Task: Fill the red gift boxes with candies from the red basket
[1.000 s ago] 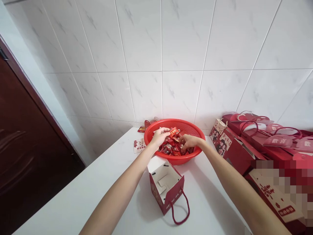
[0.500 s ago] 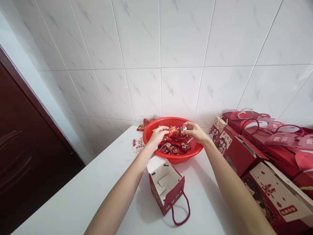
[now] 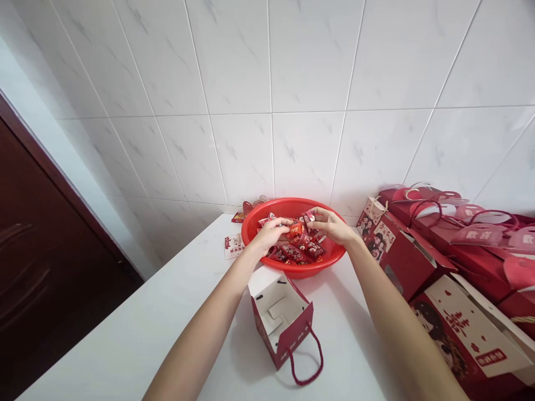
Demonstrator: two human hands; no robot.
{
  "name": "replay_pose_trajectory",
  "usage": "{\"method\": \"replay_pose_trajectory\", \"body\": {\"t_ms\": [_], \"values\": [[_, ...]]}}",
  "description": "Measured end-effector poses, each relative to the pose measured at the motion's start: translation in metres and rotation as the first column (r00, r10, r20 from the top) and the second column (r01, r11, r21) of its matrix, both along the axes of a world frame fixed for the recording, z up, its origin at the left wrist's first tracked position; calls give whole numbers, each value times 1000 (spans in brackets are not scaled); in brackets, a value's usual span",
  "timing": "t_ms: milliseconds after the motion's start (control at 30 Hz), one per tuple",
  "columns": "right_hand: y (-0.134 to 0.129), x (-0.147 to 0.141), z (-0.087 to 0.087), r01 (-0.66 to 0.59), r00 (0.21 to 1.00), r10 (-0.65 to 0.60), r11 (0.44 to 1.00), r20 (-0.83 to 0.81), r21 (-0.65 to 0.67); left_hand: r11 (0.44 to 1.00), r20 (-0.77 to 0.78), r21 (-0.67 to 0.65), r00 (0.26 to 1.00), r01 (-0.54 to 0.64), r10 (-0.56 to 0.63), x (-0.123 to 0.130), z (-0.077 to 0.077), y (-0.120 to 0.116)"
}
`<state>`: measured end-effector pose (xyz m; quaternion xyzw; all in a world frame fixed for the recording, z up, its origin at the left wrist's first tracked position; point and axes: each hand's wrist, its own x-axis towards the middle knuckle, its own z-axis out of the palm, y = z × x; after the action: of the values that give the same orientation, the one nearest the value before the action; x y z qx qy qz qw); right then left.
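A red plastic basket [image 3: 303, 271] holds a heap of small red-wrapped candies [image 3: 292, 255]. Over its left half, my left hand [image 3: 272, 234] is closed on a bright orange-red wrapped candy [image 3: 296, 229]. My right hand [image 3: 330, 225] pinches a dark red wrapped candy [image 3: 308, 217] at the right side of the heap. The two hands are close together, fingertips just above the pile. In front of the basket stands an open red gift box [image 3: 297, 328] with a white inside and a dark red rope handle [image 3: 320, 367].
Several red gift boxes [image 3: 463, 256] with rope handles crowd the right side. A printed card [image 3: 233, 246] lies left of the basket on the white table [image 3: 184, 301]. Behind is a tiled wall [image 3: 305, 156]; a dark door [image 3: 50, 239] stands at left.
Both hands have come slightly closer together and lower over the candies. The orange-red candy remains in my left hand. The whole view has shifted a little.
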<state>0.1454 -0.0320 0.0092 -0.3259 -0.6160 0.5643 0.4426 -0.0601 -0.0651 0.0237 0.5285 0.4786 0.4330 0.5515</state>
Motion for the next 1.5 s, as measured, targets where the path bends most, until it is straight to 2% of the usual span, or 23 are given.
{"method": "replay_pose_trajectory", "body": {"t_ms": [133, 333, 433, 767, 1000, 1133, 1333, 1500], "values": [[-1, 0, 0, -9, 1000, 9, 1000, 22, 4, 1000, 22, -30, 1000, 2, -1, 0, 0, 1], [-1, -2, 3, 27, 997, -29, 999, 71, 26, 997, 79, 12, 994, -74, 73, -2, -7, 6], [-2, -3, 4, 34, 994, -38, 999, 102, 40, 998, 68, 27, 996, -62, 60, -2, -7, 5], [1, -3, 2, 126, 991, -129, 990, 46, 65, 991, 84, 113, 994, -73, 63, -2, -6, 2], [1, 0, -3, 40, 998, -43, 997, 46, 64, 987, 56, 152, 998, -45, 37, -4, -10, 5], [-1, -3, 0, 28, 992, -29, 1000, 123, 8, 987, 31, 154, 999, -33, 28, -5, -14, 9], [2, -5, -3, -121, 972, 116, 993, 203, 12, 976, -47, 209, 998, 56, -47, -5, -14, 10], [7, -3, -9, -183, 970, 175, 983, 168, 32, 985, -60, 169, 998, 42, -32, -4, -14, 9]]}}
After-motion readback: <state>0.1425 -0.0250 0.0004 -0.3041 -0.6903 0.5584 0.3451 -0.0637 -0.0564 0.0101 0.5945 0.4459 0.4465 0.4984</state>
